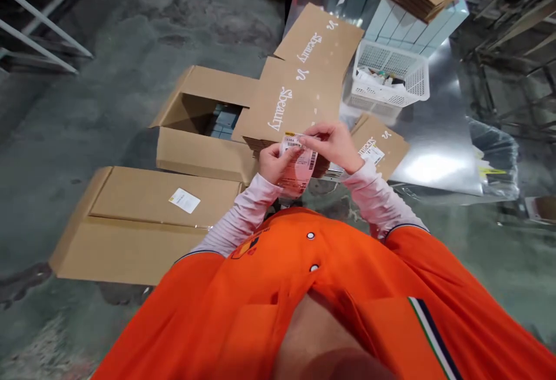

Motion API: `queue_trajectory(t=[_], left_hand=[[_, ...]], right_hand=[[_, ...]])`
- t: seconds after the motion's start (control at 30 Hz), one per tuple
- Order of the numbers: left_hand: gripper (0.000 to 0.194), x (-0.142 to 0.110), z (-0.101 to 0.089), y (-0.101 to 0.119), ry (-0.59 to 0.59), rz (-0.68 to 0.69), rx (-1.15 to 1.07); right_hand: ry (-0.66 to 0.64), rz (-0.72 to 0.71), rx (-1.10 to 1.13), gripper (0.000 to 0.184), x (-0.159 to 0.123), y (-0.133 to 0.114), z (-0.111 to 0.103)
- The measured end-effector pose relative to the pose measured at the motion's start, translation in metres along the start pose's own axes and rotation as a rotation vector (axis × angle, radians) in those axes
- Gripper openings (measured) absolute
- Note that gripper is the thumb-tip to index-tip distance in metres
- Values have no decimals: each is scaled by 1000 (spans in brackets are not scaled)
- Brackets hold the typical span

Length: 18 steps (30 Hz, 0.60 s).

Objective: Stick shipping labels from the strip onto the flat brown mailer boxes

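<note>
Beside the metal bench [438,131], pinching the printed label [297,172] between left hand [273,164] at its left side and right hand [335,145] at its top, apparently trailing its long axis toward the orange shirt [339,232].

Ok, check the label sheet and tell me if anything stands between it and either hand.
Nothing visible does: the left hand and the right hand both touch the label sheet directly. The nearby stack of flat cardboard lies beyond it, not between.
</note>
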<state>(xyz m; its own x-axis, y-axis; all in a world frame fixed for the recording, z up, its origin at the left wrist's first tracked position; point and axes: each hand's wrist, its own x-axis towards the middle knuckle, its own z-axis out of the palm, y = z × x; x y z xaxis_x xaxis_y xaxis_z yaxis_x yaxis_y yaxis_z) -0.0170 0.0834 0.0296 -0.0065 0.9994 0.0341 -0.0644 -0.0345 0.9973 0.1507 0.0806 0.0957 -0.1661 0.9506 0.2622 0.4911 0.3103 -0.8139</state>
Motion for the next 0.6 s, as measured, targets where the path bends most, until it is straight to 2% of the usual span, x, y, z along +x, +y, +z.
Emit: queue_trajectory(t=[0.07,0.13,0.2,0.27,0.4,0.47,0.53,0.6], left_hand=[[53,9,-2,-5,-91,-30,-93],[60,17,-5,-12,-250,-91,-186],[63,24,-7,-21,-414,-174,-214],[63,25,-11,-31,-503,-245,-182],[67,1,-27,-52,-447,-336,-77],[66,-23,-39,-57,-418,-411,-20],[61,-51,-52,-56,-452,-467,-16],[57,-69,-64,-44,-489,-480,-60]], right_hand=[[42,-73,-15,31,12,0,1],[110,-147,-53,29,33,7,2],[182,-185,-106,27,64,25,3],[237,-153,-170,27,97,49,2],[215,140,-395,42,140,90,2],[201,276,-577,67,146,97,4],[125,271,-736,88,147,95,10],[-78,149,-810,86,144,90,19]])
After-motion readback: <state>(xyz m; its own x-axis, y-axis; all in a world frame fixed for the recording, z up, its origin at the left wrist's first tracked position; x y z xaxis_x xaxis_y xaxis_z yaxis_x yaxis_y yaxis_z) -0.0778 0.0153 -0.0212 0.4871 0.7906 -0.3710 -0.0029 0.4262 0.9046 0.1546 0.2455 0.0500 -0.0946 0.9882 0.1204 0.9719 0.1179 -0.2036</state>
